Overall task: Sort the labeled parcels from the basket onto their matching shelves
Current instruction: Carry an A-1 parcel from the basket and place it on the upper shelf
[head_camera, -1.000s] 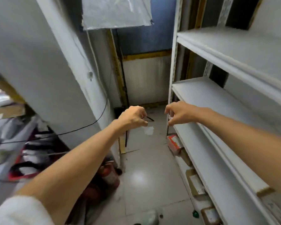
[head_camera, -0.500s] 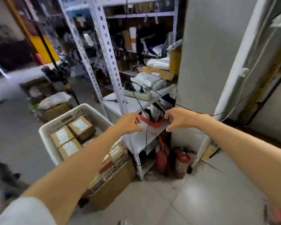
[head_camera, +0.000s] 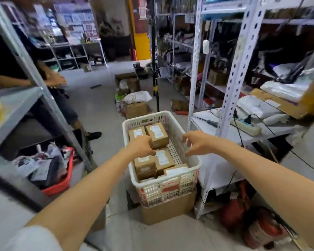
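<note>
On a cardboard box (head_camera: 168, 209) close in front sits the white basket (head_camera: 145, 115), with brown parcels (head_camera: 145, 163) lying inside. Over it, the left hand (head_camera: 140, 146) is curled up against the near corner of one far parcel (head_camera: 159, 135), and I cannot tell if it holds it. The right hand (head_camera: 198, 143) hangs wide open just beside that parcel, over the basket's right edge.

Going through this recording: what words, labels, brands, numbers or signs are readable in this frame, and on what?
No text is legible here.
White labels on the parcels in the basket: print too small and blurred to read.
Red patch on the basket's front: unreadable.
Posters on the far wall: blurred.
Red notice above the yellow door: blurred.
</note>
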